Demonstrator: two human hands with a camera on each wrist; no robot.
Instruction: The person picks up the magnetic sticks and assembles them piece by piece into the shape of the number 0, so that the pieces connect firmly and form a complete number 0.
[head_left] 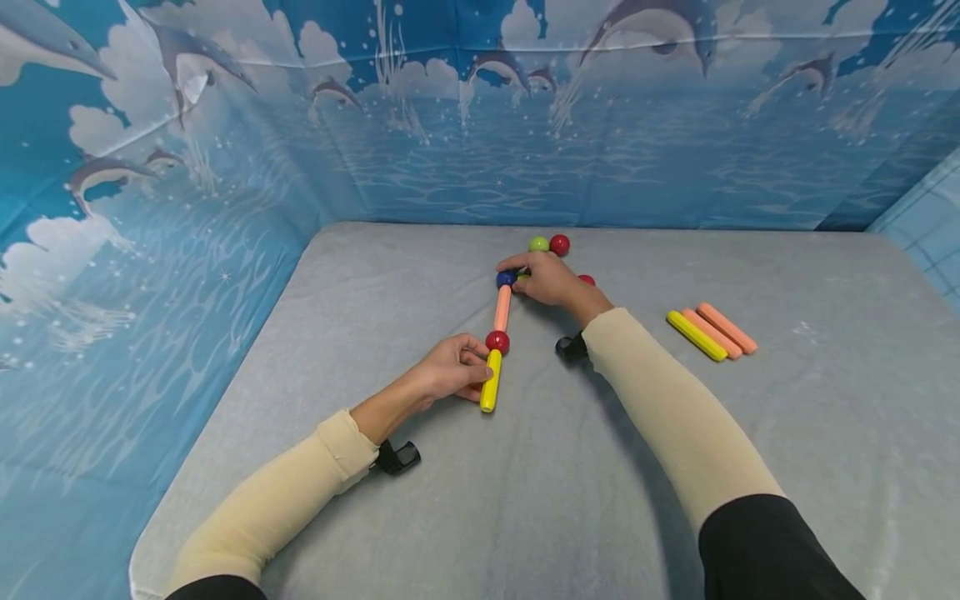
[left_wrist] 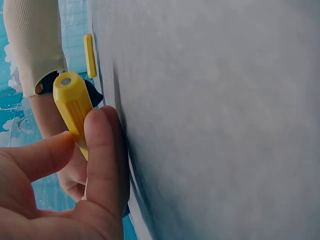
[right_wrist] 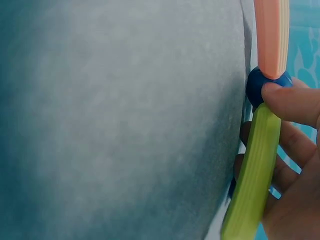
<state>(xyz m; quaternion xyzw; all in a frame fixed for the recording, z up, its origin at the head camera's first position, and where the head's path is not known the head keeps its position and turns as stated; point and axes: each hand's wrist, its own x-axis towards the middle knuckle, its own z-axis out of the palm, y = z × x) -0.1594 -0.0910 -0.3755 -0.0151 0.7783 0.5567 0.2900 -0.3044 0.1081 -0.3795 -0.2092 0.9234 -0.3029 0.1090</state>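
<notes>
My left hand [head_left: 456, 367] pinches a yellow rod [head_left: 491, 387] between thumb and fingers. In the left wrist view the rod's near end shows a small grey disc. The rod's far end meets a red ball [head_left: 497, 342]. From that ball a salmon-coloured rod [head_left: 502, 308] runs on to a blue ball [head_left: 506, 279], which my right hand [head_left: 553, 280] grips with thumb and fingers. In the right wrist view a green, slightly curved rod [right_wrist: 254, 172] also meets the blue ball and passes along the palm; the head view mostly hides it behind the hand.
Behind the right hand sit a green ball [head_left: 538, 243] and a red ball [head_left: 559, 245]; another red ball [head_left: 587, 280] is partly covered by the wrist. To the right lie a yellow rod [head_left: 696, 335] and two salmon rods [head_left: 726, 327] on the grey cloth-covered table [head_left: 825, 433].
</notes>
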